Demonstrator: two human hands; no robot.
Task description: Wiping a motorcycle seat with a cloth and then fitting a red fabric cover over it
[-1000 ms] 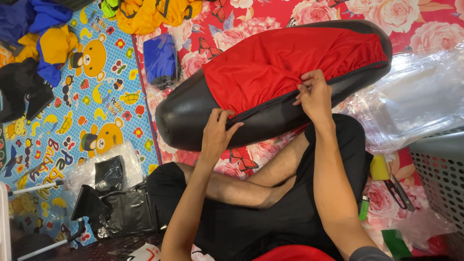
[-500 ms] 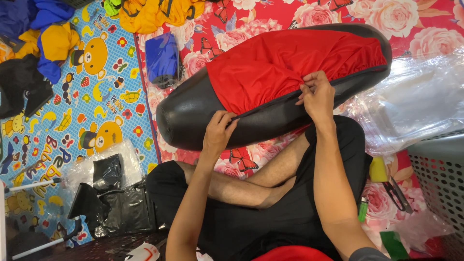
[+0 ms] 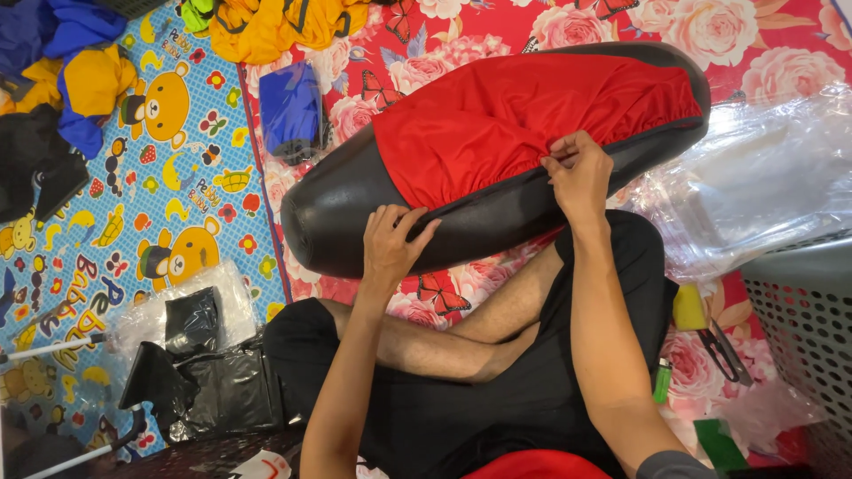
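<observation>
- Black seat [image 3: 355, 208] lies on the floral mat [image 3: 781, 53], across the person's crossed legs.
- Red cover [image 3: 506, 124] stretched over seat's right half; left end bare.
- Left hand [image 3: 390, 244] at cover's lower left edge on seat, fingers pinching the hem.
- Right hand [image 3: 579, 176] at cover's lower edge, right of centre, pinched shut on fabric.
- Clear plastic bag [image 3: 763, 177] just right of seat.
- Blue bundle [image 3: 291, 111] near seat's upper left.
- Grey basket [image 3: 803, 310] below bag.

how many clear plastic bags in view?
2: one large clear plastic bag right of the black seat, one smaller bag holding a black item at left. Others may be hidden.
</observation>
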